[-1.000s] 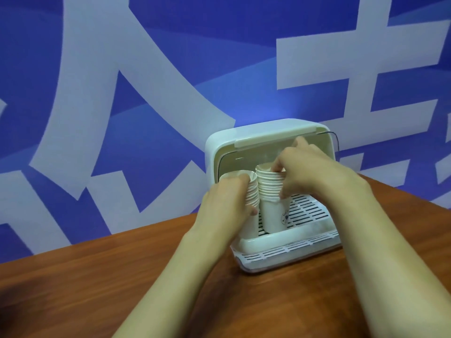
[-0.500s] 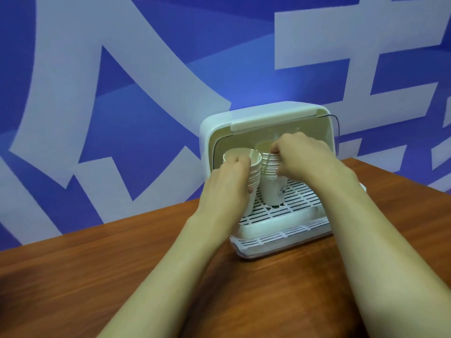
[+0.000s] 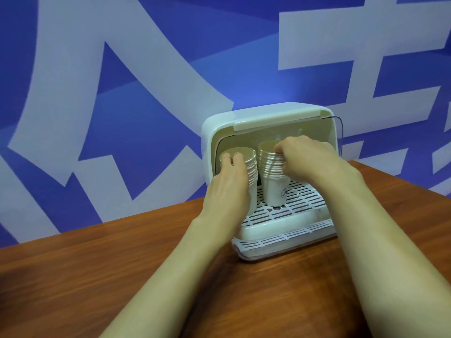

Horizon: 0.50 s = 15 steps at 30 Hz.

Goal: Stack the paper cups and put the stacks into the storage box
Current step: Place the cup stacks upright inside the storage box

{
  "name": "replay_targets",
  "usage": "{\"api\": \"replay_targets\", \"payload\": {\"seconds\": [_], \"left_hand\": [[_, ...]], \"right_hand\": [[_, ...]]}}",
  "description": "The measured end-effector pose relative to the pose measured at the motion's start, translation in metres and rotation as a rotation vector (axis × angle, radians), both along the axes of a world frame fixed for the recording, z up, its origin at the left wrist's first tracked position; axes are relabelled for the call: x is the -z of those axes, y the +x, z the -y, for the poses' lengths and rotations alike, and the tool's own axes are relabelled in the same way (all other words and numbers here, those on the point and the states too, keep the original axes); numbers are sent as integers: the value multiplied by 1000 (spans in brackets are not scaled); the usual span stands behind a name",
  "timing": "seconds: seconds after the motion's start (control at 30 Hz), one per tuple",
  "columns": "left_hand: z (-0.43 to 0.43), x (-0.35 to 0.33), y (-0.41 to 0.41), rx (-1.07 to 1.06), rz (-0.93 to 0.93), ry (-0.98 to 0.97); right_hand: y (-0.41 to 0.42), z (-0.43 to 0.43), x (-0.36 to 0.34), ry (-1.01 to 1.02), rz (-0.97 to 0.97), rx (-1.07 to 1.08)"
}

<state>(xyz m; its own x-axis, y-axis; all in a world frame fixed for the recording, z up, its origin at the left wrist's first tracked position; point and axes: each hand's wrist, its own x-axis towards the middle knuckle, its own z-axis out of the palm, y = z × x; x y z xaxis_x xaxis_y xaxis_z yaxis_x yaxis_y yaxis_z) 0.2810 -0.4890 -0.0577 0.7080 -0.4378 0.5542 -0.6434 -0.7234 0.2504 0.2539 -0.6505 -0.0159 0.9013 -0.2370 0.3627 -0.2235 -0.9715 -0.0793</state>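
While left hand (image 3: 227, 189) is wrapping its grip round left stack (image 3: 252, 172), right hand (image 3: 310, 159) is pinching right stack (image 3: 274, 191) (both in storage box (image 3: 217, 128)).

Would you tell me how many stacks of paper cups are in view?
2: left stack in the left hand, right stack in the right hand, both over the rack of the storage box.

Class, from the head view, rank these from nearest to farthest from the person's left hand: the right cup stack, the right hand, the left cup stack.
1. Left cup stack, gripped by the left hand, at the left of the box.
2. Right cup stack, beside it, mid-box.
3. Right hand, beyond that stack, on its right side.
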Motion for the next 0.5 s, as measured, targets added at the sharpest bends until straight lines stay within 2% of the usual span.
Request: {"api": "replay_targets", "payload": {"seconds": [0.2, 0.5], "left_hand": [[3, 3, 3, -4, 24, 22], [3, 2, 1, -36, 157, 40]], "right_hand": [[-1, -4, -2, -2, -17, 15], [-4, -6, -2, -8, 8, 29]]}}
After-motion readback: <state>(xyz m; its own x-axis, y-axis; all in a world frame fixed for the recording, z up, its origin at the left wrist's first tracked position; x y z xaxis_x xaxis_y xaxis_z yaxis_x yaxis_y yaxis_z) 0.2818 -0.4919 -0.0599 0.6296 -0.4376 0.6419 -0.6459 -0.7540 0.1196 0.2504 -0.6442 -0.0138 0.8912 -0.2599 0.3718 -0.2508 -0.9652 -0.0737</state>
